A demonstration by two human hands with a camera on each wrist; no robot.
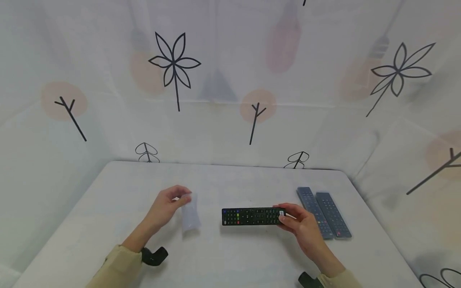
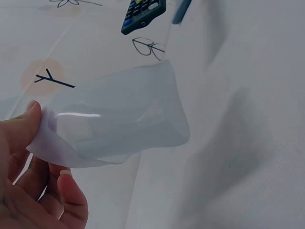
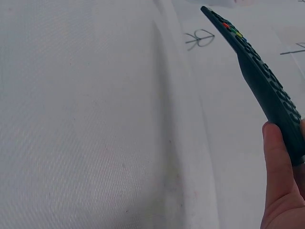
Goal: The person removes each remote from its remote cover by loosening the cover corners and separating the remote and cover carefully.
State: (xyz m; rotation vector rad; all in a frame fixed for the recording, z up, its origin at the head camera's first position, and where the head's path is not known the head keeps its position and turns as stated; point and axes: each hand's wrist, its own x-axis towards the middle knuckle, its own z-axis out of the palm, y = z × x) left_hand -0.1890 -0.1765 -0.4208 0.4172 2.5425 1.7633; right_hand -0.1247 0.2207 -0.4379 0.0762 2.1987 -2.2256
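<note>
Between thumb and fingers, my left hand [image 1: 168,204] pinches one end of a clear plastic sleeve [image 1: 190,216], which hangs down above the table. In the left wrist view the sleeve [image 2: 119,114] looks flat, see-through and slightly curled at the held end. My right hand [image 1: 300,226] grips a black remote control [image 1: 252,216] by its right end, with its buttons facing me and its length level. The right wrist view shows the remote [image 3: 267,81] edge-on, its thin end pointing up and away from the fingers.
Two more remotes, a left one [image 1: 312,210] and a right one [image 1: 333,214], lie side by side on the right of the white table [image 1: 230,264], both in bluish covers. A patterned white cloth [image 1: 216,128] rises behind the table and along both sides.
</note>
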